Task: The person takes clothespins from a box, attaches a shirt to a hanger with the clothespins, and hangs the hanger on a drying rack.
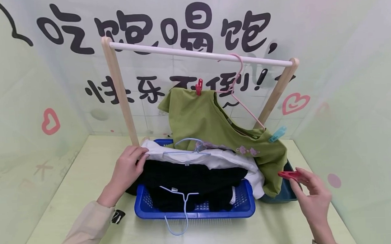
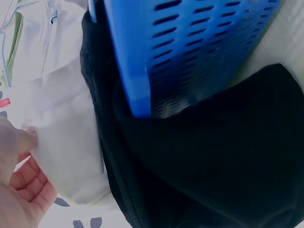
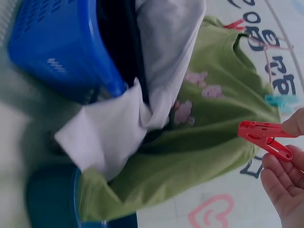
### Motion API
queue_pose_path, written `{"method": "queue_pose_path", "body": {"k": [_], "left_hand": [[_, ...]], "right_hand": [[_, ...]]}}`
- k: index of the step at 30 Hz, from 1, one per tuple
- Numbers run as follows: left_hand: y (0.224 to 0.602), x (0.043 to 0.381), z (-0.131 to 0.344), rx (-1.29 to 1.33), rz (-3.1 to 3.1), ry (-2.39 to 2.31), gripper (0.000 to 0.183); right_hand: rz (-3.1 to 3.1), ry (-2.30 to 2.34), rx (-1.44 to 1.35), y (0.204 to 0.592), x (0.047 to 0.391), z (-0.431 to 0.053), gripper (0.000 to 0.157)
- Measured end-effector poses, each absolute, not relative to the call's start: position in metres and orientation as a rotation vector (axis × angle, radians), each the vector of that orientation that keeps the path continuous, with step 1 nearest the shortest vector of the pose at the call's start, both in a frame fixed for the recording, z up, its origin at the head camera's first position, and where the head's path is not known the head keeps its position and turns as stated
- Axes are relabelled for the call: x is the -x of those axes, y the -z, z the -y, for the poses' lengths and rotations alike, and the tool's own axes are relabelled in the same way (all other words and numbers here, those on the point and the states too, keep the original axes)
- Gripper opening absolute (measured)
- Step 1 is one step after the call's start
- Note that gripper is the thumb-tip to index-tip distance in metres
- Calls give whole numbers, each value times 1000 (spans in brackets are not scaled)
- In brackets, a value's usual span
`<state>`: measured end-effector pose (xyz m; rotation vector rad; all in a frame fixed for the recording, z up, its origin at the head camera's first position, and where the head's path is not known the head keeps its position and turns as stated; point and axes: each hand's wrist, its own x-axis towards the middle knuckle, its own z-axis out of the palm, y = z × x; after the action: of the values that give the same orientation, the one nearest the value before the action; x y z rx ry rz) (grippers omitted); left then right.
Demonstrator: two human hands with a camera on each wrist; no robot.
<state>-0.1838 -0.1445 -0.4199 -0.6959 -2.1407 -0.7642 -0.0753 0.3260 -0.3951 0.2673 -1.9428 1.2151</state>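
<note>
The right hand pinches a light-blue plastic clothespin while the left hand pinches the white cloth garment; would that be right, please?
Not quite: the right hand pinches a red plastic clothespin, as the right wrist view shows; the left hand does pinch the white cloth garment.

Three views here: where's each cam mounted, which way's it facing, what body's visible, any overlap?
Head: on the head, looking forward and down at the rack and blue basket; left hand, right hand and forearms show.
Left wrist: on that wrist, looking at the white garment, black garment and basket; part of the left hand shows.
Right wrist: on that wrist, looking at the held red clip and green shirt; part of the right hand shows.
Shared: both wrist views show the basket and white garment.
</note>
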Motion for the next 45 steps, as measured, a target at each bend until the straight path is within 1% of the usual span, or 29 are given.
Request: {"method": "queue_pose_path", "body": {"k": [3, 10, 15, 20, 29, 41, 45], "left_hand": [[421, 184, 145, 677, 2145, 791, 17], [420, 184, 143, 655, 2150, 817, 16], [418, 183, 143, 628, 2168, 867, 16], [416, 182, 143, 620, 2176, 890, 15], [415, 182, 143, 612, 2174, 891, 16], [415, 180, 144, 596, 2166, 894, 16], [415, 180, 143, 598, 2163, 904, 17]], "right_hand": [[1897, -1243, -350, 385, 75, -306, 36], [1861, -1306, -453, 389, 87, -270, 38], [1892, -1333, -514, 381, 91, -238, 40], [1905, -1403, -563, 389, 103, -220, 44], [1832, -1519, -724, 386, 115, -188, 39], [1842, -1535, -862, 384, 123, -148, 42], [1856, -1533, -903, 386, 125, -131, 41]]}}
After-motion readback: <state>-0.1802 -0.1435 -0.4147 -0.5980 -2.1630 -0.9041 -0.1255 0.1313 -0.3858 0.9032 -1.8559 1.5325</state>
